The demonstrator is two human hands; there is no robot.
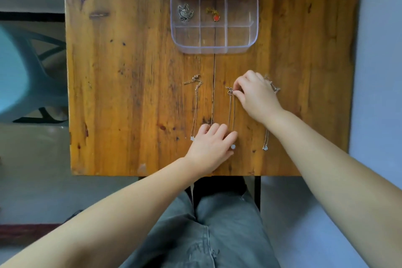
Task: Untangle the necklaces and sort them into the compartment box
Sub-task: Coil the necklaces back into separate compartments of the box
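Right hand (256, 95) fingers pinched on thin silver chain necklace (231, 113) clasp, chain running lengthwise toward flat, open left hand (212, 148) at pendant end.

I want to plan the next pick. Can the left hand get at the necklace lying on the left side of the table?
Probably yes. The left necklace lies free on the table, just beside the left hand, with nothing between them.

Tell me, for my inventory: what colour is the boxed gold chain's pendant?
Red-orange pendant, clearest in the head view.
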